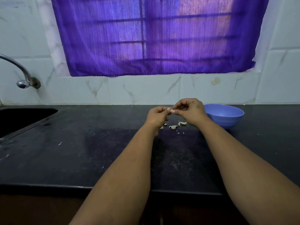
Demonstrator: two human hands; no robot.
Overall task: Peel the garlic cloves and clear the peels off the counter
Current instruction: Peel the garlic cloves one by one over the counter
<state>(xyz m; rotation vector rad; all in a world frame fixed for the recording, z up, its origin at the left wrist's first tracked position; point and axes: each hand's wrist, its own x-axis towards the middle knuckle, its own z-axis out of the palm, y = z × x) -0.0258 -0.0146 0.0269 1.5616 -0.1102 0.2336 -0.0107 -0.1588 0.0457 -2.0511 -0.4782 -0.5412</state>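
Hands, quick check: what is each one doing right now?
Left hand: closed, pinching a small garlic clove at the fingertips.
Right hand: closed, fingertips pinched on the same clove, above the counter.

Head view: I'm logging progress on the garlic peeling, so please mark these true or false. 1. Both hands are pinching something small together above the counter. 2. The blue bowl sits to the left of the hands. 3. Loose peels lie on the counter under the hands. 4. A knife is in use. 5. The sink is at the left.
1. True: the left hand and right hand meet on a small garlic clove.
2. False: the blue bowl is to their right.
3. True: peels lie on the counter.
4. False: bare hands only.
5. True: the sink is left.
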